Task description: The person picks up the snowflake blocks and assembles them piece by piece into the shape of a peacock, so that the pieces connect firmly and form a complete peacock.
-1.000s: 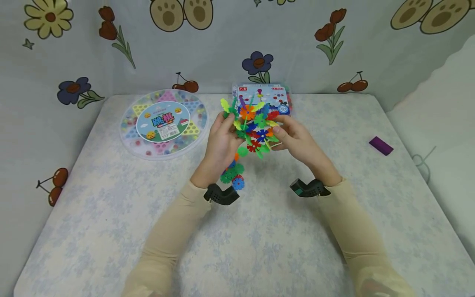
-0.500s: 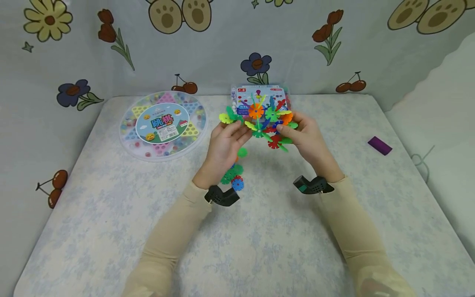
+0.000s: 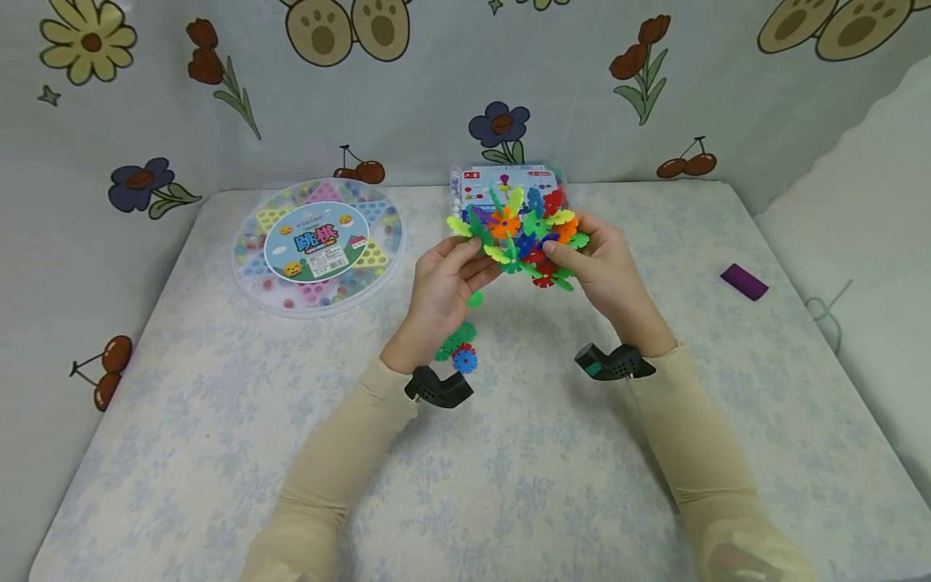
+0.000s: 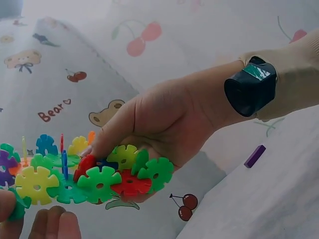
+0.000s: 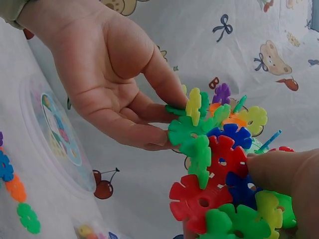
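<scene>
Both hands hold up a cluster of joined snowflake discs (image 3: 534, 230), green, yellow, red, blue, orange and purple, above the table toward its back. My left hand (image 3: 440, 283) pinches its left end, thumb on a green disc (image 5: 188, 130) in the right wrist view. At the right end my right hand (image 3: 607, 263) grips it, thumb in front by the red and blue discs. The left wrist view shows the right hand's fingers behind and under a red disc (image 4: 130, 183). Below the left hand, several joined or overlapping discs (image 3: 465, 360) lie on the table, partly hidden by that hand.
A round Chinese checkers set (image 3: 250, 287) lies at the back left. Behind the cluster stands a clear box (image 3: 502, 176) with a printed card. A small purple block (image 3: 744, 282) is at the right, near a thin cord (image 3: 829, 323) beyond the table edge.
The cluster has been turned and shifted right, and it is spread wider than a second ago. The right hand moved slightly right; the left moved a little right too. Both kept their hold.
</scene>
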Demonstrator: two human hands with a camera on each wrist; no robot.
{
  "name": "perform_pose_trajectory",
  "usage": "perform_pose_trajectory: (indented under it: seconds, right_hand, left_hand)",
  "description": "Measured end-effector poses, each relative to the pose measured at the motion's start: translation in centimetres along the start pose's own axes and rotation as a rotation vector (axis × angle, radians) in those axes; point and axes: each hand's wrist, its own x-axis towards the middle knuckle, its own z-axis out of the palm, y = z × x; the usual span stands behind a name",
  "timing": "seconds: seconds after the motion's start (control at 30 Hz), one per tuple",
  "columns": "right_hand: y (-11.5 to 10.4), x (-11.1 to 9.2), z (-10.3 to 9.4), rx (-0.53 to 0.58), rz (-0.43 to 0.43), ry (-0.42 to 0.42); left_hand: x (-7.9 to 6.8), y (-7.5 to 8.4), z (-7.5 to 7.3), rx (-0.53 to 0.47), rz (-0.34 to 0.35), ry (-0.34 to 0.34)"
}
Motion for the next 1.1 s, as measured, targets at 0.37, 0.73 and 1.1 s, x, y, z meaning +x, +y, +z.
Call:
perform_pose_trajectory:
  seconds: [0.37, 0.73, 1.1]
  right_hand:
    - [-0.1, -0.4, 0.5, -0.034, -0.215, 0.12]
    - [-0.3, -0.6, 1.0, -0.058, -0.425, 0.187]
    - [-0.1, -0.7, 1.4, -0.036, -0.454, 0.215]
  left_hand:
    - [-0.3, -0.3, 0.4, -0.084, 0.093, -0.036]
    - [-0.5, -0.4, 0.4, -0.022, 0.229, -0.071]
    - [-0.3, -0.9, 0.2, 0.143, 0.307, -0.069]
